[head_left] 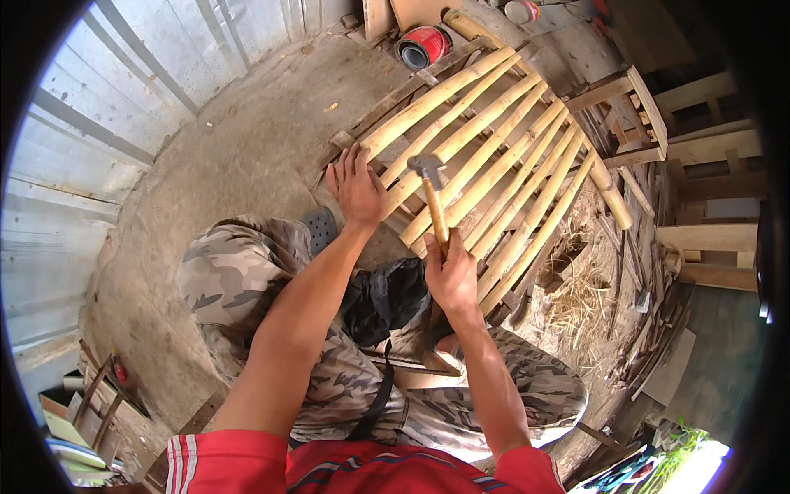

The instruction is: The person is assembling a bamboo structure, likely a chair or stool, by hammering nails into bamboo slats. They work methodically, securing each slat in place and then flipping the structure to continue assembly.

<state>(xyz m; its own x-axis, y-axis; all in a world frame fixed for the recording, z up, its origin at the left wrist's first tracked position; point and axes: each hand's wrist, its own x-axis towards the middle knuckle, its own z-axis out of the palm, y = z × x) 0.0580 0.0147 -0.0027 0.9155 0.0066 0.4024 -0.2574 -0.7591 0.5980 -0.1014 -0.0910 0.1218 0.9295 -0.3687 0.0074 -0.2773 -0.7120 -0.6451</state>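
My right hand (pixel 452 276) is closed around the wooden handle of a hammer (pixel 433 200). The hammer's dark metal head is raised over a row of pale bamboo slats (pixel 485 123), which lie side by side with gaps between them. At the near left end of the slats rests my left hand (pixel 357 188), its fingers stretched out over the end of a slat and holding nothing that I can see. A thicker bamboo pole (pixel 611 196) runs across under the slats' far ends. Whether a nail is under the left fingers cannot be seen.
A red can (pixel 424 47) lies on its side beyond the slats. Wooden frames (pixel 634 115) stand at the right, with straw (pixel 573 309) and scrap wood nearby. Corrugated metal sheeting (pixel 107 123) walls the left. A black bag (pixel 383 300) lies between my camouflage-trousered legs.
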